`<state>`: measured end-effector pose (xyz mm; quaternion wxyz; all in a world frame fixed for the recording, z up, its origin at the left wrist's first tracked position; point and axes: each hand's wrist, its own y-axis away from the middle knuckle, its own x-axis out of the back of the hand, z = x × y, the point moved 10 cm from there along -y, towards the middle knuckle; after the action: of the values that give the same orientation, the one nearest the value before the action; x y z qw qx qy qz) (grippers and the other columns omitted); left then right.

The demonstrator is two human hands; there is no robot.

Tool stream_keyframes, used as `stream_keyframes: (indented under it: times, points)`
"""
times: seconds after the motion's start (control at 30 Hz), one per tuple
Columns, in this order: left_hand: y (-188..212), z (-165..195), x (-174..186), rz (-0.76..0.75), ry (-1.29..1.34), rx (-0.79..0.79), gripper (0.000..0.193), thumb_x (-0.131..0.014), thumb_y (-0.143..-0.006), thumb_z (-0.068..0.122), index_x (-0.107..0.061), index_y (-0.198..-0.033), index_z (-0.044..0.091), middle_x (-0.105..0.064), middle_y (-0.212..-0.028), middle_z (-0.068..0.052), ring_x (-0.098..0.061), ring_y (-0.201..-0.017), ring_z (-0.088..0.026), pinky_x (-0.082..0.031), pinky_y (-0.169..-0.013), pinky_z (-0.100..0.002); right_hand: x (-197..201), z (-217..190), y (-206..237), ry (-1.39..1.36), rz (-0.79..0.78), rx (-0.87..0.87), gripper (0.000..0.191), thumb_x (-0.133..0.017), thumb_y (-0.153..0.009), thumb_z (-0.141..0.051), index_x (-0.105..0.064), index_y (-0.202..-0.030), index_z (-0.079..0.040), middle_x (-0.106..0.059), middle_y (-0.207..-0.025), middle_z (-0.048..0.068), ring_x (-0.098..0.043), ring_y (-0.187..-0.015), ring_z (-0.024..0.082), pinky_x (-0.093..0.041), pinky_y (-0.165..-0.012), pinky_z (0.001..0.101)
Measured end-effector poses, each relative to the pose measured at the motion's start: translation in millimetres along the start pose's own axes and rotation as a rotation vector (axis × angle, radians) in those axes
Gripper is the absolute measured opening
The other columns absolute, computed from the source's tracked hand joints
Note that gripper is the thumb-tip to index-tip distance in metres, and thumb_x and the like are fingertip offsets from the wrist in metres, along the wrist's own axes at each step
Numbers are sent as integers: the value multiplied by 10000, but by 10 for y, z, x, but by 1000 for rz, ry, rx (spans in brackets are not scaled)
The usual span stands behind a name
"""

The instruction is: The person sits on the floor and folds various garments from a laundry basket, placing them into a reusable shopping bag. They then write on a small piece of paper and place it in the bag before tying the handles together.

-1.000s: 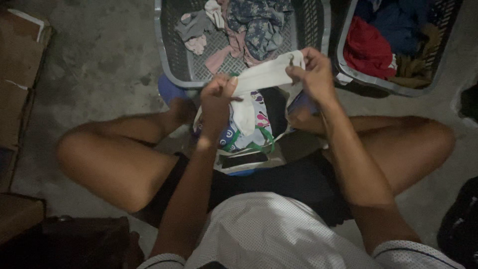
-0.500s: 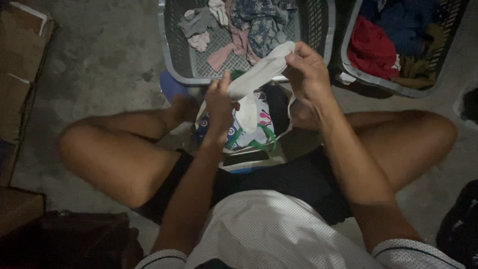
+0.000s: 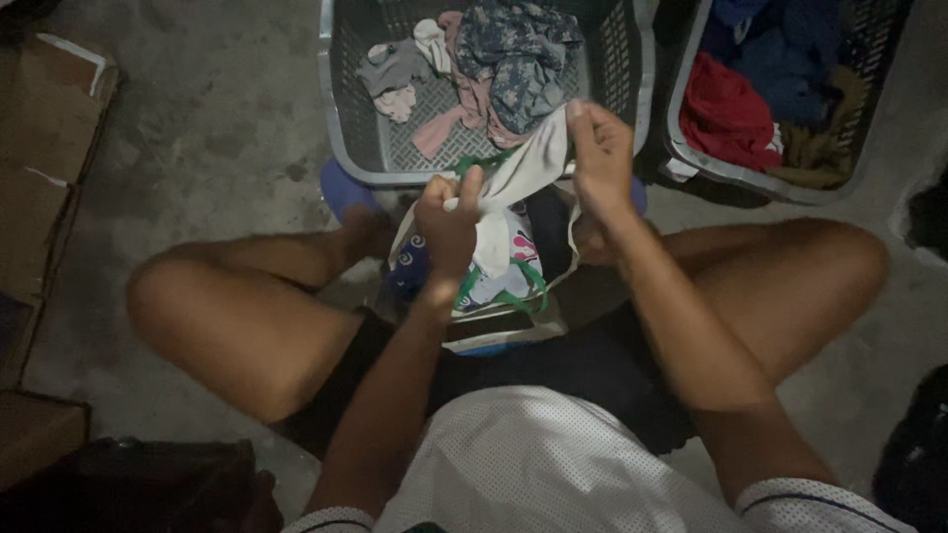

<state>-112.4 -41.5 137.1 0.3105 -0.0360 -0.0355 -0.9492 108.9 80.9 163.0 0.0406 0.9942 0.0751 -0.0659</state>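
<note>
Bare concrete floor [image 3: 207, 128] lies open to the left; two laundry baskets crowd the far side, the grey basket [image 3: 341, 118] straight ahead, the dark basket [image 3: 681, 148] to its right. Just near of the grey basket's rim, the white cloth [image 3: 523, 168] stretches between both hands: the right hand [image 3: 597, 158] pinches its far end, the left hand [image 3: 449, 217] fists around its near end.

White mesh jersey [image 3: 538, 459], dotted with tiny perforations, loose over the torso. Short sleeves ending in ribbed white cuffs [image 3: 815, 498] with a thin dark stripe. Black shorts [image 3: 592, 370] across the lap. Bare forearms, bare knees and legs. Left hand [image 3: 449, 222] and right hand [image 3: 600, 158] ungloved, without rings.
</note>
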Motion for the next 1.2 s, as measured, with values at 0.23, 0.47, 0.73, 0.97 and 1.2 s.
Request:
stream_keyframes:
  times: [0.23,0.47,0.73,0.97,1.2]
  points:
    - [414,1338,-163,-111,-259,-814,550,-853,-786,283,-612,-1168,-32,-598,-1147,-305,-653,-968,-355,-575,-768,-326,-465,-151,239,-243,-254,-300,238,-621,-1053,-197,-736,-1101,6,-757,-972,66,-690,-812,122,-560,-751,263]
    - [117,677,-295,-276,488,-68,230,-740,-964,95,-632,-1136,-13,-699,-997,-60,-672,-902,-114,-547,-774,-256,-719,-444,442,89,-417,-260,405,-662,-797,69,-659,-1182,-57,-752,-1045,13,-726,-920,90,-613,-849,260]
    - [-42,376,-114,-73,123,-26,203,-586,-1058,228,-575,-1004,32,-653,-800,6,-605,-679,-49,-505,-606,-218,-635,-851,454,666,-281,384,132,-657,-953,21,-667,-1080,-13,-687,-1038,95,-651,-981,136,-527,-866,276]
    - [-68,337,-146,-137,392,99,296,-532,-1111,285,-607,-1052,5,-605,-824,-46,-548,-729,-102,-437,-652,-259,-678,-608,447,103,-373,107,104,-620,-1087,-96,-677,-1142,-28,-684,-1058,35,-629,-981,85,-531,-895,257]
    - [-212,287,-260,-265,552,154,252,-511,-1093,260,-581,-1082,19,-715,-926,-106,-692,-797,-153,-567,-693,-295,-816,-739,559,430,-463,290,246,-637,-1022,-64,-635,-1263,-16,-678,-1105,45,-646,-997,125,-551,-919,280]
